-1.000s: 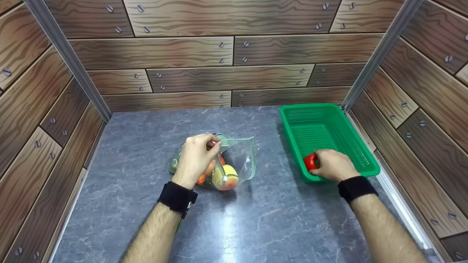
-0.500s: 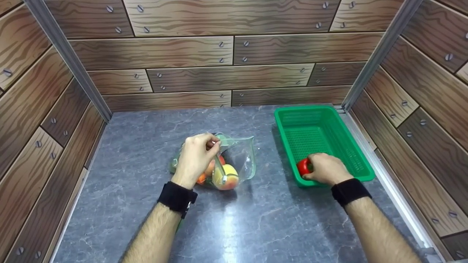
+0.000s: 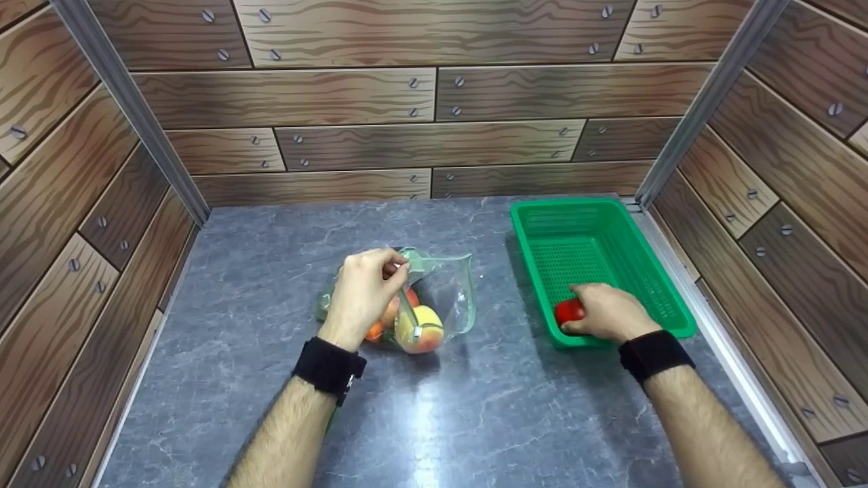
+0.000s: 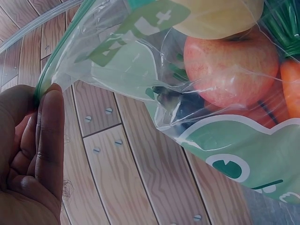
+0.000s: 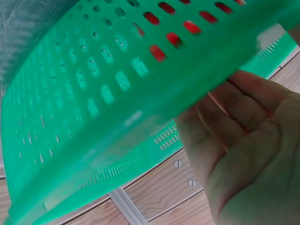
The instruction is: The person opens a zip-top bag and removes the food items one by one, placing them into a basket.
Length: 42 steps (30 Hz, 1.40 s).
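Plank walls (image 3: 352,98) enclose a grey worktop (image 3: 488,407). Inside the green basket (image 3: 532,271)'s near left corner, red produce (image 3: 568,312) lies between the right hand (image 3: 610,312)'s thumb and fingers; I cannot tell if gripped. The left hand (image 3: 366,285) pinches the clear bag (image 3: 469,301)'s edge; only its wrist view shows the printed face (image 4: 228,168).

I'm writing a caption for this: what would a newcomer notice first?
Probably the bright green basket on the right side of the table, where the right hand grips a red item. Next, the clear bag with fruit inside, near the table's middle, its edge pinched by the left hand.
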Each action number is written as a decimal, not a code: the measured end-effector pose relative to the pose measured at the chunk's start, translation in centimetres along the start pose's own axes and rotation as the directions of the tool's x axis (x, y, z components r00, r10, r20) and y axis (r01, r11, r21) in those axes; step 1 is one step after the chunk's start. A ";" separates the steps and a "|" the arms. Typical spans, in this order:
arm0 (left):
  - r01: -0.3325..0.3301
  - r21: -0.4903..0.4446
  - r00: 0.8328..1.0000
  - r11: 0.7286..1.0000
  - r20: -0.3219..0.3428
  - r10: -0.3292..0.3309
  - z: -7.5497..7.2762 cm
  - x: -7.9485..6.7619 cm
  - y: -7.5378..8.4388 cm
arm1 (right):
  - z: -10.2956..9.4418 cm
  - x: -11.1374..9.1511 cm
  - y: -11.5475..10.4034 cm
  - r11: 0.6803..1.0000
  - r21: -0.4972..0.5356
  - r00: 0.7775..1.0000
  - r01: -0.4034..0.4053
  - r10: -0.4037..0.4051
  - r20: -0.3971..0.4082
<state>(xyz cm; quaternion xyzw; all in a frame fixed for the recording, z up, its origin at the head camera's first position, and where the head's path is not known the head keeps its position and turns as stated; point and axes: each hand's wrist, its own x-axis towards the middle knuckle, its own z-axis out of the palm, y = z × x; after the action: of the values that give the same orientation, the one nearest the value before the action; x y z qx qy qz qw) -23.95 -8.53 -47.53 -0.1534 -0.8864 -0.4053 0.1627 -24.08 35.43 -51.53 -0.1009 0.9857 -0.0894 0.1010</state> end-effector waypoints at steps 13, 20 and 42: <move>0.003 0.006 1.000 1.000 0.007 -0.003 0.0 0.0 -0.1 | -0.7 -0.2 0.1 1.000 0.020 0.999 -0.005 0.004 0.034; 0.009 0.002 1.000 1.000 0.010 -0.009 0.1 0.1 -0.1 | -1.4 -0.4 -1.8 0.997 -0.035 0.994 0.061 -0.064 -0.086; -0.001 0.017 1.000 1.000 0.006 0.001 0.2 0.2 0.0 | -3.1 -0.5 -8.2 0.969 -0.071 0.912 0.236 -0.246 -0.329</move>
<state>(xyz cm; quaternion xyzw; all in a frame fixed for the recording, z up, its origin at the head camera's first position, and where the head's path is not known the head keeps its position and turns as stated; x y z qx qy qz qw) -24.14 -8.33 -47.57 -0.1537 -0.8903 -0.3970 0.1617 -22.82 28.10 -46.85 -0.2064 0.9697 -0.1024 -0.0814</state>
